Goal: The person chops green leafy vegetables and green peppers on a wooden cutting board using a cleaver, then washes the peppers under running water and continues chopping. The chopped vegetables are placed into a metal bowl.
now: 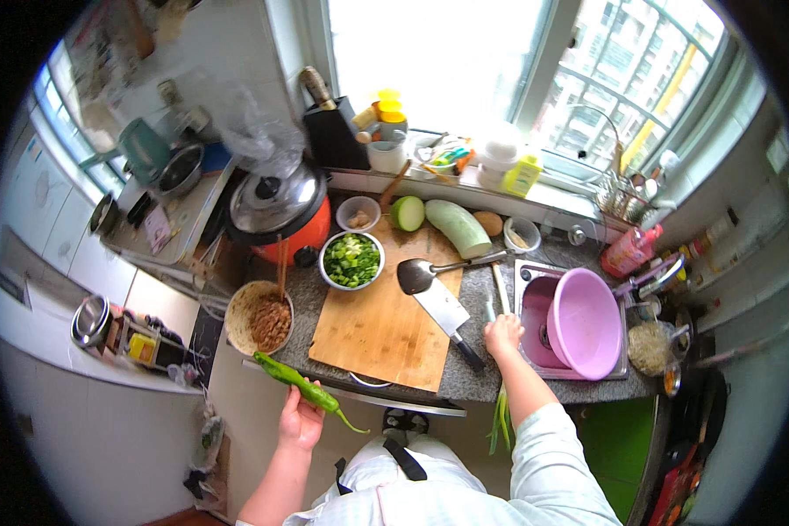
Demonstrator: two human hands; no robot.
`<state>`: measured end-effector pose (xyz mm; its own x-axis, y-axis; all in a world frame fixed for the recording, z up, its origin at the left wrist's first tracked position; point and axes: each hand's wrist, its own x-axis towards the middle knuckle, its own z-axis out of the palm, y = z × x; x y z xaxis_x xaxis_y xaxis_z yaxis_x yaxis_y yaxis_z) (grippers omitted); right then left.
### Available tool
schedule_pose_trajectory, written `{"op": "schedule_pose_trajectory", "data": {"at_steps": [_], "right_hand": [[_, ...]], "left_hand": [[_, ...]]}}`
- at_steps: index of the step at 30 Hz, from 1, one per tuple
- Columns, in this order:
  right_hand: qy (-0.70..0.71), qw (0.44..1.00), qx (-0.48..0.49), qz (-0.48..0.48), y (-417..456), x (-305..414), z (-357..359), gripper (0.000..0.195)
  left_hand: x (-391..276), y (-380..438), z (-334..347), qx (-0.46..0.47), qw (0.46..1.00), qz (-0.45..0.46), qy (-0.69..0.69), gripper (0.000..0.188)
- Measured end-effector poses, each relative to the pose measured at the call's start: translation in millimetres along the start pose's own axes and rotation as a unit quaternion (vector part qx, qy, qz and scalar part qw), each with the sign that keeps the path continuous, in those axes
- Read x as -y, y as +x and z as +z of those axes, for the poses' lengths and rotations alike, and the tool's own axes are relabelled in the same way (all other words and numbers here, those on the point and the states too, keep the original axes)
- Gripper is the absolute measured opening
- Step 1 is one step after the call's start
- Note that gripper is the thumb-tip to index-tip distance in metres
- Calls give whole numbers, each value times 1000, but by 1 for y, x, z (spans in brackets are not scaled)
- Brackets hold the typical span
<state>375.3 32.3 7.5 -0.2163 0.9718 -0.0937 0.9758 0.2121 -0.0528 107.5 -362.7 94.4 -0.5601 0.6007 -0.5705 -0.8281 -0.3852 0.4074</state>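
My left hand [302, 414] holds a long green pepper [297, 381] in front of the counter edge, below a bowl of minced meat [269, 325] with chopsticks in it. My right hand [503, 334] is on the counter left of the sink, closed around something I cannot tell for sure; a green onion [501, 289] shows above it and green leaves below. A wooden cutting board [375, 335] lies between the hands. On it are a bowl of chopped green onion [352, 261], a metal ladle [415, 276] and a cleaver [442, 308] with a black handle.
A pink basin [585, 323] leans in the metal sink [532, 358]. An orange rice cooker [283, 214] stands at the back left. A cut green gourd [459, 229], a halved round vegetable [407, 214], a potato [488, 223] and small bowls line the back. A knife block [335, 135] stands on the sill.
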Motion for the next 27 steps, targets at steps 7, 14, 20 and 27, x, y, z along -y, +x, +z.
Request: {"op": "schedule_pose_trajectory", "data": {"at_steps": [7,14,20,27], "right_hand": [[571,818,22,-62,-53,9,-2,26],[547,795,-8,-262,-85,109,-70,14],[548,723,-48,-419,-74,305,-164,39],[448,700,-131,-540,-68,611,-341,46]], "left_hand": [[-11,-49,-26,-4,994,76,-81,22],[-75,-62,-65,-77,979,145,-120,22],[-179,-8,-119,-89,966,186,-157,24],[-358,82,-264,-63,959,161,-223,30]]}}
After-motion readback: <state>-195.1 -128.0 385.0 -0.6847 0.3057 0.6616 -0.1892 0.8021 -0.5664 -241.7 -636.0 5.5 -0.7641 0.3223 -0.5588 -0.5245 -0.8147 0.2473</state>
